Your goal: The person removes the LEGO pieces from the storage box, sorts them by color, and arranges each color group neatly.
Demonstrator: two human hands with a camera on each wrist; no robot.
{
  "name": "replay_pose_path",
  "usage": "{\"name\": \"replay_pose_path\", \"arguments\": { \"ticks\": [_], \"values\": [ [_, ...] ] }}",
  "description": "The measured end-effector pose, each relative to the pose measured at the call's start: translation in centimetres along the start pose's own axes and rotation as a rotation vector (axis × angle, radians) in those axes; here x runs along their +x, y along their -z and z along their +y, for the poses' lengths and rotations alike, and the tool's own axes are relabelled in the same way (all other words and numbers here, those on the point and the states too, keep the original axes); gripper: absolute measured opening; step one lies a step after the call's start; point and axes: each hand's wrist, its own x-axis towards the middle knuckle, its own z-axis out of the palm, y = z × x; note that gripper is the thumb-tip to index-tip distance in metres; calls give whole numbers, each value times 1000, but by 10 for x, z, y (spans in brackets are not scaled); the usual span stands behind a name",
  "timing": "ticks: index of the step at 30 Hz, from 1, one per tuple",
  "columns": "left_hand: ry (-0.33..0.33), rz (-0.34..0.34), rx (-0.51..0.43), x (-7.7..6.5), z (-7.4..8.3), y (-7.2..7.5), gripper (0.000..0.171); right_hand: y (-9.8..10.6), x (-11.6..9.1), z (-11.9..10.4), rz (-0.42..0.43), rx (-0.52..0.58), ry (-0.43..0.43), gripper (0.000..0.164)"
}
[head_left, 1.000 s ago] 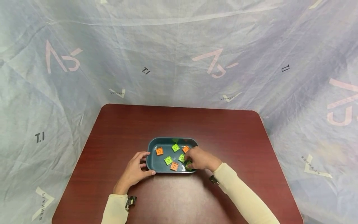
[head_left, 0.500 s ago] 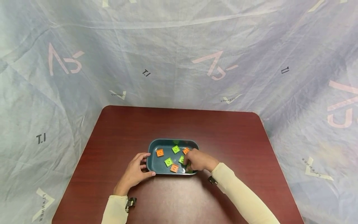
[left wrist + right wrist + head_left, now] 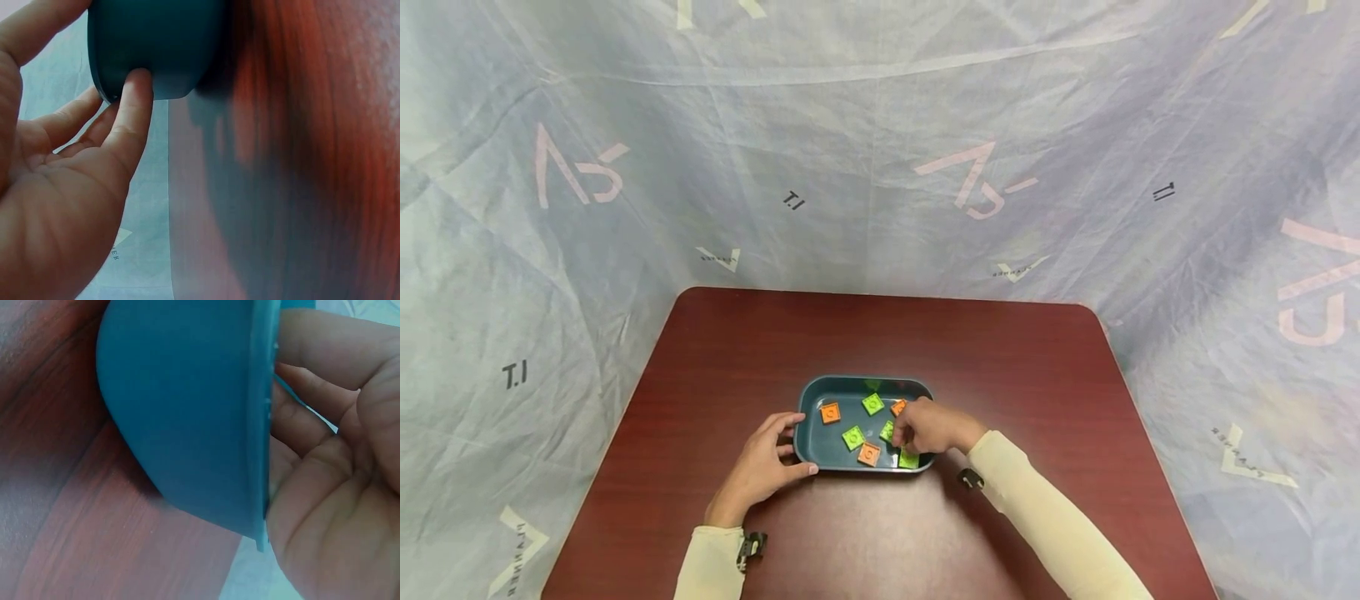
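Observation:
A dark teal oblong tray (image 3: pixel 831 458) stands on the table, with small square green and orange plastic pieces lying in it. My left hand (image 3: pixel 760 467) grips its left end, thumb at the front corner and fingers along the side. In the left wrist view the fingertips (image 3: pixel 139 84) press on the outer wall. My right hand (image 3: pixel 932 427) reaches over the right rim with curled fingers, close over a green piece (image 3: pixel 887 431). Another green piece (image 3: pixel 908 458) lies just below it. In the right wrist view the tray wall (image 3: pixel 187 412) hides the fingertips; I cannot tell whether they hold anything.
Other pieces in the tray include a green piece (image 3: pixel 872 404), an orange piece (image 3: pixel 830 412) and a paler orange piece (image 3: pixel 869 453). The reddish-brown table (image 3: pixel 1000 350) has rounded far corners. Printed grey cloth (image 3: pixel 865 125) hangs behind and at both sides.
My right hand has shifted slightly up and left within the tray, uncovering more of the green piece at the front right. The left hand keeps its hold on the tray.

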Motion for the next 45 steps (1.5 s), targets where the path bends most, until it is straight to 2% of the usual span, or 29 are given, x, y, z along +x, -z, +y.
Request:
{"name": "replay_pose_path", "arguments": {
  "ticks": [9,15,21,28,33,38,45],
  "values": [
    [-1,-8,-4,1,0,0,94,-5,0,4,43,86,57,19],
    [3,-5,-4,2,0,0,95,-6,2,7,144,71,119,21],
    [9,-11,-17,1,0,1,95,-9,-1,12,203,89,64,20],
    [0,-7,-11,1,1,0,94,-8,-7,12,258,112,63,23],
    [-1,-6,-22,1,1,0,93,-11,-9,12,297,133,20,20],
    [-5,-8,-32,0,0,0,92,-13,-12,10,338,200,-24,20],
    [-30,-7,-43,1,-3,0,92,-17,-15,6,402,365,-17,20]
  ]
}}
